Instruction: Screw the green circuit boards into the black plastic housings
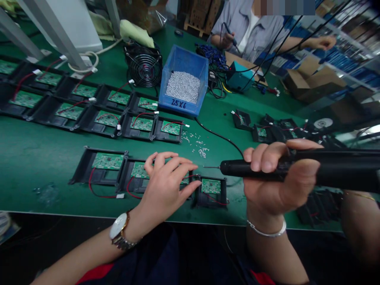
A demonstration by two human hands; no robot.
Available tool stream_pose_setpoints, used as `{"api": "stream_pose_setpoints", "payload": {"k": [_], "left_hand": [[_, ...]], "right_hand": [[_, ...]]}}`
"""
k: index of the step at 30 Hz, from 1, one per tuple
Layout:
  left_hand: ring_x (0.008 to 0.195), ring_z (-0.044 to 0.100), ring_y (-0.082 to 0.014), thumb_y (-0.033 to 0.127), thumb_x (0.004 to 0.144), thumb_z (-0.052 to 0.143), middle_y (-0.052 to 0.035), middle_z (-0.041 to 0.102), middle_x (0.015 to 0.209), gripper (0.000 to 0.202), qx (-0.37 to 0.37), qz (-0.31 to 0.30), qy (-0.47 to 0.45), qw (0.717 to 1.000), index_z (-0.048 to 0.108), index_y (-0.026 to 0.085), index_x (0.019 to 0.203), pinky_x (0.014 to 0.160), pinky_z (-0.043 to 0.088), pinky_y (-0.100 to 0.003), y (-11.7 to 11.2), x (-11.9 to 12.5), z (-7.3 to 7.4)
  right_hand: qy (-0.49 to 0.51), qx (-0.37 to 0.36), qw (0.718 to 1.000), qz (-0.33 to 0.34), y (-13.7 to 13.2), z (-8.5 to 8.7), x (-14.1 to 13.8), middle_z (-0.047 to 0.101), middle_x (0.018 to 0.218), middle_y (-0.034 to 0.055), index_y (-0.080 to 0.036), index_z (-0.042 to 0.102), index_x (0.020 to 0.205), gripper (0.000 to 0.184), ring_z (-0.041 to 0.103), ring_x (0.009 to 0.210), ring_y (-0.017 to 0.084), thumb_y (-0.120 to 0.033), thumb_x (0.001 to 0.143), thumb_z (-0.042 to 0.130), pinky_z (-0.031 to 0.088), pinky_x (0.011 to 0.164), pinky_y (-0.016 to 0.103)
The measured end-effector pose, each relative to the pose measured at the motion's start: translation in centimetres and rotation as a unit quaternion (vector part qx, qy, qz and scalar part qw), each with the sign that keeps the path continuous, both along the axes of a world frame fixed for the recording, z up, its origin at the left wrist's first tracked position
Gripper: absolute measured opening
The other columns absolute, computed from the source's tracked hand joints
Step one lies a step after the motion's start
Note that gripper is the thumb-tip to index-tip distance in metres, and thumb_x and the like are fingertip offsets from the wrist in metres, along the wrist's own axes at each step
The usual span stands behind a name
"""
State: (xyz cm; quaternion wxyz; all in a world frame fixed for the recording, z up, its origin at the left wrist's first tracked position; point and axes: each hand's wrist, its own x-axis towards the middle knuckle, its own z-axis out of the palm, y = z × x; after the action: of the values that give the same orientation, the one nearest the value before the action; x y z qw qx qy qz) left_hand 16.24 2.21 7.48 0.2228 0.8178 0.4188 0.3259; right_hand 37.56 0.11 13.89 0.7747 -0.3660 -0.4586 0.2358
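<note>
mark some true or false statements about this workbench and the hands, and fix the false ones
1. The right hand grips a black cylindrical screwdriver. True.
2. A round white-dialled wristwatch is on the right wrist. False: it is on the wrist of the left hand.
3. The blue plastic bin stands between the two hands. False: it stands beyond them and holds small silvery metal pieces.
4. Loose silvery pieces lie on the green tabletop. True.
5. The black plastic tray beside the left thumb contains a green circuit board. True.
</note>
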Motion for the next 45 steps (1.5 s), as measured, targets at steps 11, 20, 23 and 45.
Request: {"api": "stream_pose_setpoints", "payload": {"k": [11, 20, 23, 45], "left_hand": [[0.119, 0.063, -0.0312, 0.030, 0.104, 0.079, 0.0011, 0.088, 0.109, 0.012, -0.010, 0.023, -0.042, 0.999, 0.082, 0.030, 0.093, 0.111, 0.035, -0.060, 0.5, -0.9, 0.1], [0.123, 0.060, -0.0311, 0.025, 0.104, 0.078, 0.0009, 0.085, 0.111, 0.008, 0.082, -0.036, 0.033, 0.995, 0.078, 0.029, 0.097, 0.116, 0.031, -0.057, 1.3, -2.9, 0.5], [0.121, 0.062, -0.0282, 0.020, 0.105, 0.076, 0.0017, 0.083, 0.107, 0.010, 0.129, -0.073, 0.074, 0.986, 0.078, 0.028, 0.100, 0.123, 0.025, -0.056, 1.7, -3.3, 0.6], [0.134, 0.060, -0.0448, 0.020, 0.080, 0.097, -0.0032, 0.085, 0.119, 0.031, 0.040, -0.046, 0.143, 0.988, 0.081, 0.030, 0.105, 0.121, 0.027, -0.077, 1.6, -4.3, -0.9]], "right_hand": [[-0.001, -0.012, 0.999, 0.032, -1.3, 3.3, -3.1, 0.035, 0.055, -0.0081, -0.032, 0.080, 0.102, 0.018, 0.037, 0.046, 0.013, -0.048, 0.095, 0.081, 0.043, 0.050, 0.034], [0.043, -0.008, 0.993, 0.106, -1.0, 3.4, -4.2, 0.054, 0.060, -0.0064, -0.023, 0.081, 0.107, 0.022, 0.050, 0.050, 0.012, -0.037, 0.092, 0.087, 0.050, 0.053, 0.035], [-0.001, -0.031, 0.995, 0.094, -0.9, 3.6, -5.0, 0.056, 0.058, -0.0066, -0.025, 0.078, 0.105, 0.020, 0.049, 0.048, 0.012, -0.044, 0.098, 0.082, 0.049, 0.050, 0.035], [-0.035, -0.065, 0.996, 0.057, -1.6, -0.2, -6.0, 0.057, 0.062, -0.0088, -0.026, 0.072, 0.111, 0.027, 0.051, 0.051, 0.012, -0.042, 0.093, 0.085, 0.050, 0.056, 0.034]]}}
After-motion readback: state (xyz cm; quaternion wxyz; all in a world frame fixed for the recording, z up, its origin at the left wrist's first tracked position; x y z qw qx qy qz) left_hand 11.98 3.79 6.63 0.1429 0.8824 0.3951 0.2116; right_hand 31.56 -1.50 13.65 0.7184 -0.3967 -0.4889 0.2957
